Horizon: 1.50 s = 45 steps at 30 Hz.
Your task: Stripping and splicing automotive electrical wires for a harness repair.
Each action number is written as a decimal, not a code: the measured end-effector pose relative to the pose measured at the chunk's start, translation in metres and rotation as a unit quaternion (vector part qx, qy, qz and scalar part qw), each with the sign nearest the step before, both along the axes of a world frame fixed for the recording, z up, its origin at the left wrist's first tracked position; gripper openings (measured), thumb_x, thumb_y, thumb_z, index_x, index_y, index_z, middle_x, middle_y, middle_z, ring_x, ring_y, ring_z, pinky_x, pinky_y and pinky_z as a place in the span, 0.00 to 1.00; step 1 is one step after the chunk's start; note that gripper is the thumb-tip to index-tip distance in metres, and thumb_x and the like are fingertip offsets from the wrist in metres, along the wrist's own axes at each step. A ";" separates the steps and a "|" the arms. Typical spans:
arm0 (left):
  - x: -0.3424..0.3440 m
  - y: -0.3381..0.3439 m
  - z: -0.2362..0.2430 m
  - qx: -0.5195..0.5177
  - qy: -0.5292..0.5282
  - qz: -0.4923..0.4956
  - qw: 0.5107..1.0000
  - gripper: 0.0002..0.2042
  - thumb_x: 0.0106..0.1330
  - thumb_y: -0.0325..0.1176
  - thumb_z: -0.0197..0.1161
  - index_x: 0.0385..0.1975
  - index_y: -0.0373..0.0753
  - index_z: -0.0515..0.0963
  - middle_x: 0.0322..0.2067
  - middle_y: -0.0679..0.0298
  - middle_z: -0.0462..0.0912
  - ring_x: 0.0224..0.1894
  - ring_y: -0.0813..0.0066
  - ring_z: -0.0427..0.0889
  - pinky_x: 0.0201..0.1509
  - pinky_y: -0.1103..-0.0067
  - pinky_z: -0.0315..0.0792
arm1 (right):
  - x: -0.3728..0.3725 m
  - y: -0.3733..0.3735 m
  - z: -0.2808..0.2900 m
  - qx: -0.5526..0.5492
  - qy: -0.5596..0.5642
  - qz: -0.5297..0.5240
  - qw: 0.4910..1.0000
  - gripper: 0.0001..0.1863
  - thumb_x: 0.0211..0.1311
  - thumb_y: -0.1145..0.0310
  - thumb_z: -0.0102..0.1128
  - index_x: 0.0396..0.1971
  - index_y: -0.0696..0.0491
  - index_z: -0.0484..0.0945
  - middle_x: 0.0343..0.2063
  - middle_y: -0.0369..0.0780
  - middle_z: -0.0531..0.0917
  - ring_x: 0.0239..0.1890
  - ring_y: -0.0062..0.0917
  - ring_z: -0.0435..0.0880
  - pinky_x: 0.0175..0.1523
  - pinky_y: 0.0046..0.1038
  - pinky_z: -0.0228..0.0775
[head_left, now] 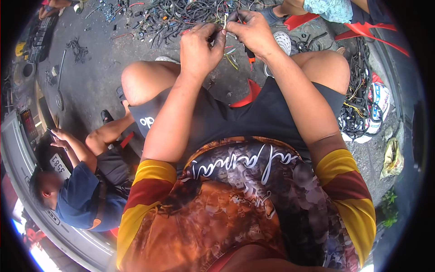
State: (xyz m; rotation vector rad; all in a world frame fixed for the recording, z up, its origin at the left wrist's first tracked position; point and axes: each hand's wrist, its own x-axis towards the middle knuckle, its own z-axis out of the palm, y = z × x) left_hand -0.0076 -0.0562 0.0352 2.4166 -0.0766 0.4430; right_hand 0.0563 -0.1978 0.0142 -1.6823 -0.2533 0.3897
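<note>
In front of my knees both hands meet at a thin pale wire (pixel 225 21). My left hand (pixel 201 49) is closed, with thumb and forefinger pinching the wire's lower part. My right hand (pixel 253 34) is closed too, its thumb pressed towards the same wire from the other side. Out of the right palm sticks a tool with black-and-orange handles (pixel 250 55); its working end is mostly hidden by the fingers. Beneath the hands, several yellow and green wire pieces (pixel 232 61) lie on the ground.
A big heap of dark cables (pixel 170 20) spreads beyond my hands. More cables lie on a white sack (pixel 378 102) at right. A person in dark blue (pixel 81 190) sits at left beside a vehicle (pixel 59 226). Another person's leg (pixel 290 8) is across the heap.
</note>
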 end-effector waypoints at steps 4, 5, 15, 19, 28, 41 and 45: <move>0.002 0.002 -0.007 -0.082 0.023 0.006 0.996 0.07 0.57 0.30 0.63 0.28 0.33 0.81 0.24 0.57 0.82 0.27 0.68 0.82 0.33 0.76 0.74 | 0.004 -0.002 -0.008 0.005 -0.031 0.006 1.000 0.05 0.50 0.71 0.60 0.25 0.57 0.78 0.18 0.31 0.74 0.21 0.12 0.69 0.27 0.18 0.61; 0.002 0.003 -0.009 -0.109 0.042 0.012 0.993 0.07 0.57 0.31 0.63 0.28 0.32 0.81 0.24 0.57 0.82 0.27 0.70 0.82 0.33 0.76 0.74 | 0.005 -0.002 -0.010 -0.006 -0.054 0.008 0.998 0.06 0.51 0.70 0.61 0.26 0.57 0.78 0.18 0.31 0.74 0.20 0.11 0.69 0.26 0.17 0.60; 0.003 0.009 -0.012 -0.343 0.200 -0.030 0.917 0.11 0.66 0.34 0.59 0.38 0.31 0.77 0.29 0.64 0.81 0.31 0.80 0.80 0.37 0.82 0.76 | 0.012 -0.007 0.008 0.016 0.045 0.042 0.998 0.06 0.52 0.72 0.62 0.27 0.59 0.78 0.21 0.32 0.77 0.23 0.13 0.70 0.28 0.20 0.63; 0.004 0.014 -0.015 -0.335 0.209 -0.070 0.916 0.12 0.65 0.35 0.60 0.38 0.31 0.76 0.30 0.64 0.81 0.31 0.80 0.80 0.39 0.81 0.76 | 0.012 -0.010 0.014 -0.002 0.077 0.033 0.996 0.06 0.53 0.71 0.61 0.27 0.58 0.78 0.19 0.31 0.75 0.21 0.12 0.69 0.25 0.18 0.60; 0.000 0.015 -0.014 -0.450 0.225 -0.044 0.863 0.10 0.66 0.34 0.59 0.39 0.33 0.75 0.24 0.69 0.75 0.26 0.84 0.73 0.28 0.85 0.68 | 0.010 -0.011 0.001 0.031 0.036 0.058 0.997 0.09 0.56 0.65 0.61 0.30 0.56 0.78 0.17 0.30 0.74 0.18 0.09 0.65 0.23 0.17 0.56; -0.003 0.012 -0.009 -0.283 0.086 0.012 0.955 0.09 0.62 0.32 0.62 0.34 0.32 0.79 0.26 0.61 0.82 0.31 0.81 0.79 0.37 0.81 0.72 | 0.010 -0.020 0.011 -0.024 -0.129 0.134 0.982 0.22 0.63 0.52 0.57 0.46 0.56 0.72 0.28 0.31 0.74 0.31 0.14 0.70 0.36 0.18 0.63; -0.002 0.012 -0.008 -0.303 0.059 0.009 0.951 0.08 0.61 0.30 0.63 0.34 0.31 0.79 0.27 0.61 0.82 0.32 0.80 0.79 0.39 0.82 0.72 | 0.008 -0.019 0.018 -0.045 -0.062 0.165 0.983 0.20 0.61 0.54 0.59 0.42 0.57 0.75 0.26 0.33 0.75 0.29 0.14 0.71 0.33 0.18 0.63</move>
